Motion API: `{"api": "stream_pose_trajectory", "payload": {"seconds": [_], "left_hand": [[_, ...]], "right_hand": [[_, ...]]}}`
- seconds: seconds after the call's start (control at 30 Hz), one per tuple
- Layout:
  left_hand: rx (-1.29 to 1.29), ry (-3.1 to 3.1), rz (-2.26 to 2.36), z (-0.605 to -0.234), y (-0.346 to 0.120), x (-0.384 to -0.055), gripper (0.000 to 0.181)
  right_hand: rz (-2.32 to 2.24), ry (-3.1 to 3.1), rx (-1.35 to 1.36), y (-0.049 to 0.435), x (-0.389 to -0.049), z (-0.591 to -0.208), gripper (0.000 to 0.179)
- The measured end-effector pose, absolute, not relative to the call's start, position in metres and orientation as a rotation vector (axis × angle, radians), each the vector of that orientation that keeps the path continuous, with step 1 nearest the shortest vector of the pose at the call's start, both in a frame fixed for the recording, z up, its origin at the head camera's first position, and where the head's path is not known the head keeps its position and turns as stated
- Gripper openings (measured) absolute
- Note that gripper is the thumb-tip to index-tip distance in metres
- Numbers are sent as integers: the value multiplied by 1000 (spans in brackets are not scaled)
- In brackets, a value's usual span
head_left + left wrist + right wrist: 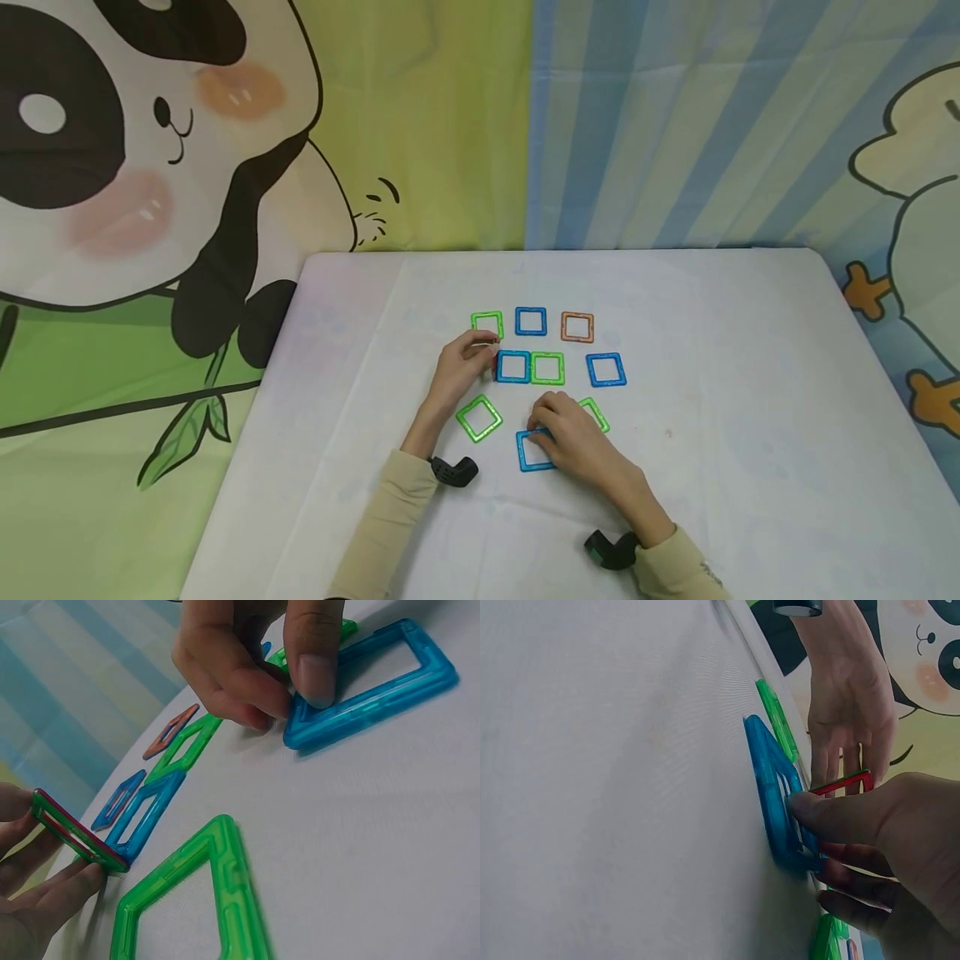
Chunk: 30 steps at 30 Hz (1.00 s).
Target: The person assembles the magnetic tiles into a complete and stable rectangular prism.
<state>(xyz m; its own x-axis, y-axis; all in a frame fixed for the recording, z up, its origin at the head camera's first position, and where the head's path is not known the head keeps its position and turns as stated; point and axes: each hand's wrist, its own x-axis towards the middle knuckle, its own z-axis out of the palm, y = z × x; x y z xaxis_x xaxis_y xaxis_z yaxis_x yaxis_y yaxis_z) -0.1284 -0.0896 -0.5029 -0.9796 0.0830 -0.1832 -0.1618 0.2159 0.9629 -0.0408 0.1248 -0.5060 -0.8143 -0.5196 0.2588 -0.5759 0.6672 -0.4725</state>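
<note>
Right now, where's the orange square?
In the head view, the orange square lies at the right end of the farthest row, beside but apart from a blue square on its left.

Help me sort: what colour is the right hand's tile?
Blue tile, clearest in the left wrist view.

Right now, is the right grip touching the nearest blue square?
Touching. The left wrist view shows the right grip with its thumb resting on a corner of the blue square.
</note>
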Motion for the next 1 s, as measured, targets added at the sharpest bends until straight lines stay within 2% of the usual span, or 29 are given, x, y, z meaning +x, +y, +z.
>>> {"api": "stream_pose_trajectory", "payload": {"seconds": [1.0], "left_hand": [[-37, 2244, 1906, -503, -92, -130, 29]], "right_hand": [[752, -2736, 841, 112, -77, -477, 16]]}}
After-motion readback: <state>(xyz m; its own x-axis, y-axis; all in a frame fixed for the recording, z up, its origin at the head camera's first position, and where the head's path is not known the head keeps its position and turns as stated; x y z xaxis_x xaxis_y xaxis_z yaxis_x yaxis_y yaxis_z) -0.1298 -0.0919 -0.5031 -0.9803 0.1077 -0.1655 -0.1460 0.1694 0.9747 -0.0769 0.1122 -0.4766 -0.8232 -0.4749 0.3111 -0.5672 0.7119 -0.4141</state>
